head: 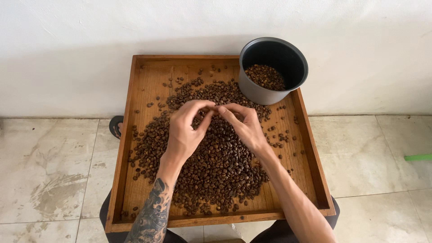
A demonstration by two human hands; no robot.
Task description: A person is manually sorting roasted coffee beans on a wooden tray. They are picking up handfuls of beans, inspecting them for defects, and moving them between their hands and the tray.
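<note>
Brown roasted coffee beans [211,166] lie in a loose heap across the middle of a square wooden tray [135,135], centre of the frame, with stragglers toward the upper left and right edges. Both hands meet over the upper part of the heap, tips touching or nearly so, just above frame centre. Left hand [184,132], tattooed forearm coming up from the bottom edge, has its fingers [200,105] curled inward and pinched toward the thumb; right hand [245,128] comes in from lower right, fingers [227,112] also drawn together and pointing left at the other hand. Looks like a pinch on a bean or two between them, but cannot tell which hand actually holds one; too small to see.

Key relation: heap sits directly under and below both hands, so beans are within reach of either. Dark grey pot [273,69], partly filled with beans, stands in the tray's upper right corner, up and right of the fingertips, nearer the right hand. Tray rests on the person's lap over a tiled floor [49,171], against a white wall [67,45].
</note>
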